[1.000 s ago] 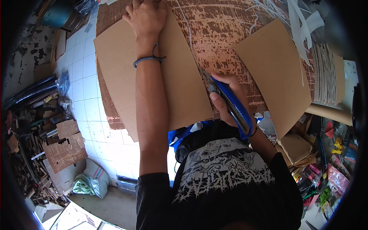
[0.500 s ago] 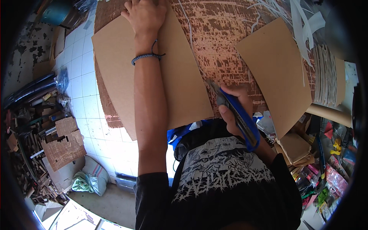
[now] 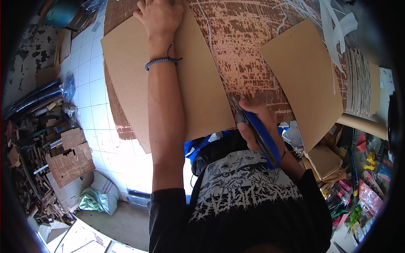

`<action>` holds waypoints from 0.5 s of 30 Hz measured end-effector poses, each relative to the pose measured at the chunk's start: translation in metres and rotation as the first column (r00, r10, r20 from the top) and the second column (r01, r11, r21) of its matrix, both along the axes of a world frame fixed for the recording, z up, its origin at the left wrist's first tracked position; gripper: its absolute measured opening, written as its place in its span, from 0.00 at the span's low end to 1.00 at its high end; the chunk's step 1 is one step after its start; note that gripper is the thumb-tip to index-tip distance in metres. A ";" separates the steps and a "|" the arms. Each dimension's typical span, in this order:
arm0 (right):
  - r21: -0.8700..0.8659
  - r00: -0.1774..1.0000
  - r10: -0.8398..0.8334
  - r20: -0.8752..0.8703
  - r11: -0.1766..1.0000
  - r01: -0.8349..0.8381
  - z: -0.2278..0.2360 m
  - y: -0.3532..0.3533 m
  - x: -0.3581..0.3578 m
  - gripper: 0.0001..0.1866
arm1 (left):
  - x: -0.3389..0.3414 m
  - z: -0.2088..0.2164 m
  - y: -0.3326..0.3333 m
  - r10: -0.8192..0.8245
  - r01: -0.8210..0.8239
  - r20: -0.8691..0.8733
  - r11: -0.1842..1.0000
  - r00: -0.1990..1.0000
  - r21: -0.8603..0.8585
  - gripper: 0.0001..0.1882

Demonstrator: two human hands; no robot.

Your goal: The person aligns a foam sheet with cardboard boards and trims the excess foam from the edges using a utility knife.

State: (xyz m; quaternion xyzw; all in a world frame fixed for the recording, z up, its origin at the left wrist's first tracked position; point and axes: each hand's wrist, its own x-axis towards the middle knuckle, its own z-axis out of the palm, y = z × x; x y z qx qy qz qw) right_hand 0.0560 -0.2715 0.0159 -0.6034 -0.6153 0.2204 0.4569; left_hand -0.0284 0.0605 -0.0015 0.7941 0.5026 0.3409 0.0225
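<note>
A tan cardboard sheet (image 3: 202, 92) lies on the scarred brown board (image 3: 240, 46). My left hand (image 3: 162, 19) presses on its far end, fingers spread and partly cut off by the top edge. My left forearm runs across the sheet. In my right hand (image 3: 253, 122) is a blue utility knife (image 3: 263, 141), gripped with the thumb along its side. Its blade end points away from me, at the sheet's right edge near the close corner; whether the tip touches cannot be made out. A second cardboard piece (image 3: 306, 80) lies to the right.
Thin white strips (image 3: 331, 25) lie at the far right, near a stack of cut boards (image 3: 358, 82). A cardboard tube (image 3: 363, 125) and jumbled tools (image 3: 354, 189) are at right. White floor tiles (image 3: 90, 101) and piled scraps (image 3: 33, 156) are on the left.
My right hand has moved slightly toward me and left with the utility knife. My left hand and both cardboard pieces stay where they were.
</note>
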 end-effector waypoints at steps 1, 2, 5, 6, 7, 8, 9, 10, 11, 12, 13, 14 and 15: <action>-0.002 1.000 -0.001 0.001 1.000 0.001 0.001 -0.005 0.000 0.22 | 0.001 0.000 0.000 -0.001 0.001 0.001 1.000 1.000 -0.002 0.12; -0.029 0.999 0.008 -0.053 1.000 -0.010 0.001 -0.010 0.000 0.22 | 0.001 0.000 0.001 -0.011 0.012 0.026 1.000 1.000 -0.018 0.12; -0.049 0.992 -0.010 -0.129 0.999 0.003 -0.003 -0.011 0.002 0.22 | 0.001 0.000 0.002 -0.001 0.001 0.015 1.000 1.000 -0.007 0.12; -0.043 0.988 -0.035 -0.152 0.999 0.029 -0.006 -0.010 0.003 0.23 | 0.001 0.001 0.001 0.020 -0.020 -0.022 1.000 1.000 0.021 0.12; -0.047 0.987 -0.037 -0.155 0.998 0.030 -0.008 -0.007 0.004 0.23 | 0.001 0.000 -0.002 0.019 -0.018 -0.024 1.000 1.000 0.017 0.12; -0.032 0.988 -0.046 -0.149 0.999 0.042 -0.008 -0.001 0.005 0.23 | 0.002 0.004 -0.005 0.013 -0.012 -0.015 1.000 1.000 0.014 0.11; -0.018 0.988 -0.054 -0.142 0.998 0.052 -0.008 0.002 0.005 0.23 | 0.003 0.007 -0.006 0.007 -0.007 -0.006 1.000 1.000 0.012 0.11; -0.016 0.988 -0.058 -0.142 0.998 0.057 -0.008 0.002 0.004 0.23 | 0.004 0.006 -0.005 0.003 -0.003 -0.005 1.000 1.000 0.014 0.11; -0.014 0.992 -0.044 -0.121 0.999 0.043 -0.008 0.002 0.004 0.22 | 0.003 0.005 -0.003 0.004 -0.004 0.003 1.000 1.000 -0.002 0.11; -0.013 0.995 -0.031 -0.100 0.999 0.030 -0.008 0.003 0.003 0.22 | 0.003 0.004 -0.001 0.005 -0.005 0.011 1.000 1.000 -0.017 0.11; -0.008 0.995 -0.030 -0.099 1.000 0.029 -0.009 0.004 0.002 0.22 | 0.004 0.004 0.002 0.006 -0.006 0.012 1.000 1.000 -0.012 0.11; 0.022 0.995 -0.028 -0.093 0.999 0.030 -0.011 0.005 0.000 0.22 | 0.003 0.003 0.001 0.010 -0.010 0.005 1.000 1.000 0.001 0.11; 0.053 0.996 -0.027 -0.086 0.998 0.032 -0.012 0.005 -0.001 0.22 | 0.003 0.001 0.001 0.013 -0.013 -0.002 1.000 1.000 0.015 0.12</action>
